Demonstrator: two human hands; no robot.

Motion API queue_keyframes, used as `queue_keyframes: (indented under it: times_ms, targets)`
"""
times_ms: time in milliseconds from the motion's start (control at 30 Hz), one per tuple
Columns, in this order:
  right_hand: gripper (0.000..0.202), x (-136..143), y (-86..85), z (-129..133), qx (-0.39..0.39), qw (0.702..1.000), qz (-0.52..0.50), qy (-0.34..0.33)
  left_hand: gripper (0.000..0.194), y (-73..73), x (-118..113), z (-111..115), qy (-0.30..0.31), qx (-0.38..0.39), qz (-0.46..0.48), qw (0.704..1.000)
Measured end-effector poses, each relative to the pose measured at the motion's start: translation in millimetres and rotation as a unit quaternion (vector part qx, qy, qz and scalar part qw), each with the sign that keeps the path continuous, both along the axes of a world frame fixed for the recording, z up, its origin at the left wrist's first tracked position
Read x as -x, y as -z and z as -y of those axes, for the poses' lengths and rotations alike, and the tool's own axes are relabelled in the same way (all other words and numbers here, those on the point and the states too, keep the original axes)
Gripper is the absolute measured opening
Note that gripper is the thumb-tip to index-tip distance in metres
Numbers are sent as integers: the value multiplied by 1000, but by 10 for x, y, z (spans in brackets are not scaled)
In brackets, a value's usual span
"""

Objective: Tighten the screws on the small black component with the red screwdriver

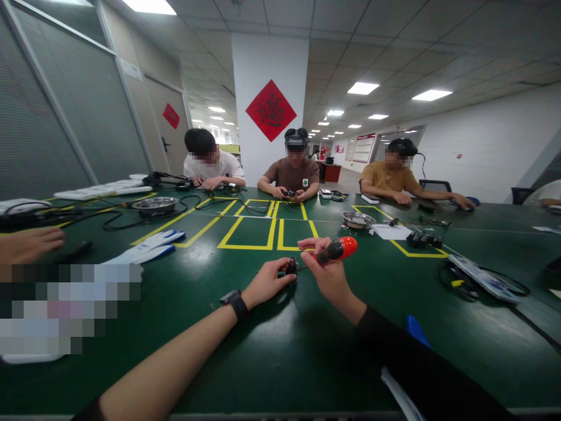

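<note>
the left hand (267,283) had its fingers pinched on a small black part (291,267) just above the green counter (245,351), near its middle. the right hand (326,272) had its fingers clamped on a screwdriver (337,250) with an orange handle, tip at the part. white gloves (146,248) lay toward the left edge.

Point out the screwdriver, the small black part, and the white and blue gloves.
screwdriver (339,249), head view, on its orange handle.
small black part (291,267), head view, on its body between the fingertips.
white and blue gloves (146,248), head view, on the white back.
</note>
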State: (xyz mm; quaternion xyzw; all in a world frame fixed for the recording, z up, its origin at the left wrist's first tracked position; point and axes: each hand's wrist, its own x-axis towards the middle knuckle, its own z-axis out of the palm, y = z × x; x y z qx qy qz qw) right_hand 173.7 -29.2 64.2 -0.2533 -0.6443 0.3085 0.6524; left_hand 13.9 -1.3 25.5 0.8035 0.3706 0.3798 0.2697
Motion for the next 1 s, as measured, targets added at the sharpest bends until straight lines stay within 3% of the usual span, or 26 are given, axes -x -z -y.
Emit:
queue_keyframes:
  times_ms: [133, 267, 500, 667, 800, 1000]
  targets:
    - [20, 96, -11, 31, 48, 993, -54, -96, 14, 29, -34, -6, 9, -8, 10, 1000]
    - [14, 145, 11, 72, 73, 990, -66, -101, 15, 52, -54, -3, 5, -22, -5, 1000]
    - [32, 59, -26, 67, 61, 995, -37, -72, 16, 49, -43, 2, 10, -23, -12, 1000]
    - [12, 57, -49, 28, 46, 996, -31, -68, 17, 30, -40, 18, 6, -27, -13, 1000]
    - [11, 70, -27, 27, 61, 994, -37, -85, 15, 18, -40, 23, 7, -23, -20, 999]
    - [26, 79, -10, 98, 58, 994, -30, -93, 21, 16, -33, 19, -2, -7, -15, 1000]
